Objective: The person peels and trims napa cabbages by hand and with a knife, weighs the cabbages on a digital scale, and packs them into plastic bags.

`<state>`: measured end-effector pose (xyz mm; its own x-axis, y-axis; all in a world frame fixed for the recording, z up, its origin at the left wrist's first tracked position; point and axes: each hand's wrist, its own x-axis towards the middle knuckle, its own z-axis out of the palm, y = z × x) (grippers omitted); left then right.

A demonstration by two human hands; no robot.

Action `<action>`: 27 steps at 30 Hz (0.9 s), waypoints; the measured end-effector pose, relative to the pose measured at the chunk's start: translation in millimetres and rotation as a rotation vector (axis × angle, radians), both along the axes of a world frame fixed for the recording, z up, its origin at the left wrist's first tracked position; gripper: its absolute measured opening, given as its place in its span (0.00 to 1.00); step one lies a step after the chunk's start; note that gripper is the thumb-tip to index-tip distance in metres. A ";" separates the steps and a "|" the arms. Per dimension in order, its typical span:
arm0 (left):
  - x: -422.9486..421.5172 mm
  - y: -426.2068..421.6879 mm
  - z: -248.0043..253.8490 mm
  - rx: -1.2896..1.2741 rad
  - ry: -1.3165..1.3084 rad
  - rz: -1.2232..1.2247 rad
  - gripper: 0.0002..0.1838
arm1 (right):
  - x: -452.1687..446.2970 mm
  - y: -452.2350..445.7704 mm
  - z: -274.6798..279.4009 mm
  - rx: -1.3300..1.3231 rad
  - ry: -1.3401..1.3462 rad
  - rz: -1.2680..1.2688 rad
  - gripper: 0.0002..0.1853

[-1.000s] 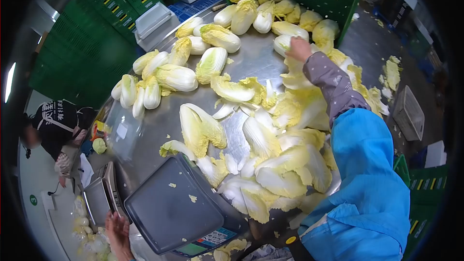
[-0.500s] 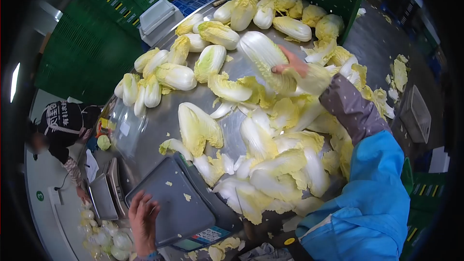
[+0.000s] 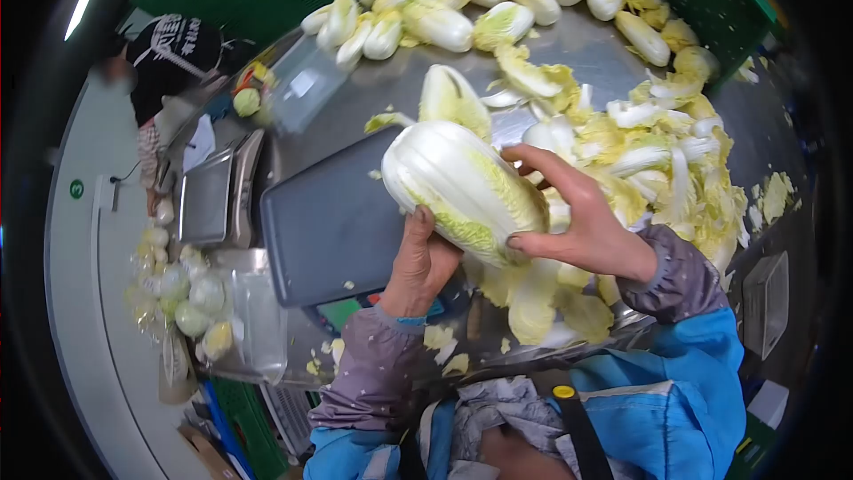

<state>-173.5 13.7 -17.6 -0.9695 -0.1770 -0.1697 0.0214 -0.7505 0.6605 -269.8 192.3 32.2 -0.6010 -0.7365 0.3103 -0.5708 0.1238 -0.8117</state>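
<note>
A large napa cabbage (image 3: 458,182), white with a yellow-green leafy side, is held up in front of me between both hands. My left hand (image 3: 419,260) supports it from below, thumb against its side. At its leafy end, my right hand (image 3: 582,213) grips with thumb and fingers spread around it. Just beyond stands another pale cabbage piece (image 3: 453,98), partly hidden. Below the held cabbage lies the grey platform of a scale (image 3: 329,222). Loose outer cabbage leaves (image 3: 657,160) are heaped to the right on the metal table.
Whole napa cabbages (image 3: 435,22) line the table's far side, beside a green crate (image 3: 711,0). At left are a second scale with a metal tray (image 3: 209,200) and wrapped round vegetables (image 3: 200,293). A person in black (image 3: 178,53) works there. A grey bin (image 3: 766,302) is at right.
My right hand has brought the cabbage from the far pile toward me, over the scale. My left hand, empty before, now holds it too. The view has shifted.
</note>
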 end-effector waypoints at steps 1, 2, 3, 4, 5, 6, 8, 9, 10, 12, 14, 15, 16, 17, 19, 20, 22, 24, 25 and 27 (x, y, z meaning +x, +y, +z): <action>10.9 -6.2 -0.6 0.120 0.012 -0.018 0.48 | 6.6 -0.8 1.2 0.029 -0.036 0.031 0.38; 21.2 -7.3 0.2 0.120 -0.003 0.012 0.48 | 14.9 -5.5 1.0 0.017 0.056 0.000 0.31; 30.1 -8.8 0.2 0.121 -0.005 0.030 0.48 | 21.7 -9.5 0.4 0.018 0.053 0.017 0.31; 36.7 -10.9 -0.1 0.113 0.017 0.009 0.48 | 27.2 -13.2 0.1 0.021 0.090 0.001 0.30; 42.4 -12.5 -0.4 0.105 0.040 -0.012 0.48 | 32.4 -16.7 0.6 0.025 0.129 -0.015 0.29; 48.3 -13.3 0.5 0.110 0.058 -0.015 0.46 | 37.7 -20.4 3.0 0.039 0.182 -0.025 0.28; 59.3 -15.0 7.7 0.117 0.048 -0.005 0.45 | 47.7 -28.3 6.7 0.047 0.210 -0.022 0.28; 64.8 -16.4 10.0 0.119 0.035 -0.011 0.44 | 52.3 -31.8 8.4 0.050 0.237 -0.035 0.27; 70.7 -18.5 10.0 0.097 0.048 -0.017 0.41 | 56.8 -35.3 10.5 0.054 0.238 -0.029 0.27; 79.3 -23.0 12.1 0.115 0.057 -0.006 0.42 | 65.1 -42.1 14.8 0.068 0.305 -0.044 0.27; 88.6 -27.3 12.8 0.134 0.061 -0.001 0.42 | 73.5 -49.1 18.6 0.072 0.291 -0.022 0.27; 93.3 -29.1 12.3 0.097 0.076 0.020 0.41 | 77.4 -51.7 20.1 0.070 0.279 -0.004 0.27; 97.4 -31.2 12.2 0.060 0.093 0.038 0.41 | 80.9 -54.0 20.7 0.073 0.280 -0.008 0.27; 101.4 -33.1 12.4 0.063 0.095 0.034 0.41 | 84.0 -56.4 20.4 0.076 0.282 0.010 0.28; 109.1 -35.6 12.8 0.030 0.056 0.070 0.41 | 89.0 -61.3 20.7 0.083 0.285 0.024 0.28; 111.6 -34.2 13.0 0.032 0.056 0.064 0.41 | 91.4 -63.7 20.8 0.106 0.288 0.031 0.27; 113.6 -29.5 13.3 -0.147 0.009 0.157 0.41 | 95.4 -68.7 19.0 0.131 0.290 0.030 0.26; 114.8 -28.9 11.8 -0.207 -0.035 0.183 0.42 | 98.5 -73.5 13.2 0.121 0.272 0.020 0.24; 115.0 -28.8 10.6 -0.270 -0.079 0.217 0.43 | 100.1 -75.4 10.3 0.125 0.271 0.011 0.24; 115.6 -29.3 6.5 -0.342 -0.074 0.224 0.44 | 103.0 -78.3 3.2 0.109 0.222 -0.018 0.22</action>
<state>-57.9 -15.7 -11.2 -0.8877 -0.4409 -0.1327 0.1024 -0.4700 0.8767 -166.7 114.0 35.4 -0.5404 -0.7625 0.3557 -0.7305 0.2153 -0.6481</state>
